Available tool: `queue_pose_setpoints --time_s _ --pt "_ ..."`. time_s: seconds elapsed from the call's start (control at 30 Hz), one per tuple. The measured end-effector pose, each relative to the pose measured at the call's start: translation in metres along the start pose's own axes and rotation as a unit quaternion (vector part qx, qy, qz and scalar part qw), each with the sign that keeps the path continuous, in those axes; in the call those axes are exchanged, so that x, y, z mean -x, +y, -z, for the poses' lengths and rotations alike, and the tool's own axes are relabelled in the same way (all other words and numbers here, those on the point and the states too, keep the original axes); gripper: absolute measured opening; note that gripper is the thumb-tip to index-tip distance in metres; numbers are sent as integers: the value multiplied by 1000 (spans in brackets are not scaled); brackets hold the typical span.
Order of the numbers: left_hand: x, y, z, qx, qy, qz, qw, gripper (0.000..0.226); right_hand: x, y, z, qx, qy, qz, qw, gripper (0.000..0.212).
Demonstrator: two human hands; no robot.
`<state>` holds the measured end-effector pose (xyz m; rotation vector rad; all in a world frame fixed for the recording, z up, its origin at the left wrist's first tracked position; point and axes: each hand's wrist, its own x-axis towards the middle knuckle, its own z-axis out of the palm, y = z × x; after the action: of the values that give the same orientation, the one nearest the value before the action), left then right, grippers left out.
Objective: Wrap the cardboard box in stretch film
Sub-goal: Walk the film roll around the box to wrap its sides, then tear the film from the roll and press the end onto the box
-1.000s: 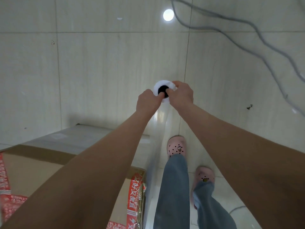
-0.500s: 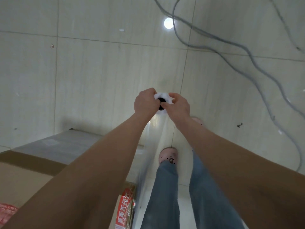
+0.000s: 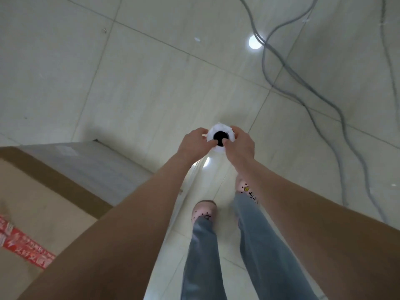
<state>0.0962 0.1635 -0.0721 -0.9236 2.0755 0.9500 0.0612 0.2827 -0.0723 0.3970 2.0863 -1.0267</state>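
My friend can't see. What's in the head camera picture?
The left hand and right hand grip the top of a stretch film roll beside a cardboard box. Pink clogs and grey cables are on the tiled floor.

Single head view, steep downward, close over outstretched arms.

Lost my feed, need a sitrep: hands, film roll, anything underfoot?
Left hand and right hand grip stretch film roll, upright. Cardboard box at left, side looks filmed. Cables on floor ahead right.
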Motion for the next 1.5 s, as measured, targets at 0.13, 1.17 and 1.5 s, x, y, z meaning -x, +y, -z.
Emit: queue_pose_setpoints --time_s 0.13,1.17,1.5 --pt "16 -12 0 51 60 29 996 53 0 -3 1 62 -26 13 998 42" --pt "67 -60 -133 2 381 -50 923 66 -7 57 4 471 45 559 681 65" --pt "20 -62 -123 -27 473 -118 873 70 -34 36 -12 534 42 638 554 70"
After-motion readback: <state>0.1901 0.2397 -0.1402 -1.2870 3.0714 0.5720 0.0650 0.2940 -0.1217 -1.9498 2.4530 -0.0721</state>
